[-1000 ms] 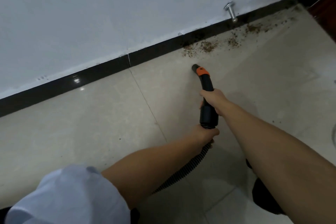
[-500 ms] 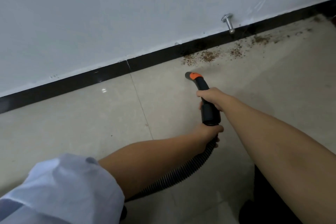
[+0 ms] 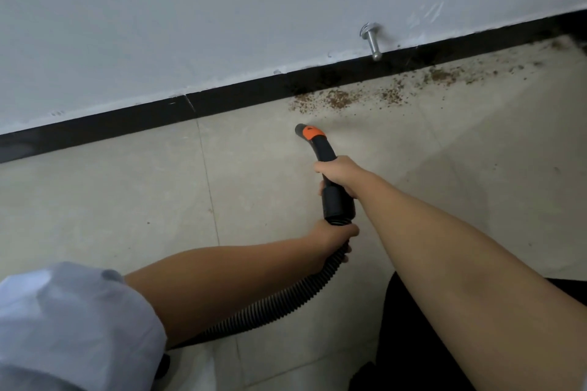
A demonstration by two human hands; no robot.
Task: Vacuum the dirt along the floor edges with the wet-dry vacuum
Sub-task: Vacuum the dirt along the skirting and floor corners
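Note:
A black vacuum nozzle (image 3: 317,144) with an orange collar points toward the wall, its mouth a short way in front of the brown dirt (image 3: 336,100) scattered along the black baseboard (image 3: 127,122). My right hand (image 3: 338,173) grips the curved nozzle handle. My left hand (image 3: 333,238) grips the ribbed black hose (image 3: 286,298) just behind the handle's cuff. The hose runs back down to the lower left under my left arm. More dirt (image 3: 441,74) trails to the right along the wall.
A metal door stopper (image 3: 371,41) sticks out of the white wall above the dirt. Beige floor tiles (image 3: 111,200) spread to the left. Something black (image 3: 406,343) sits on the floor under my right arm.
The nozzle has swung slightly left and lifted a little while the view shifted; both hands keep the same hold on handle and hose.

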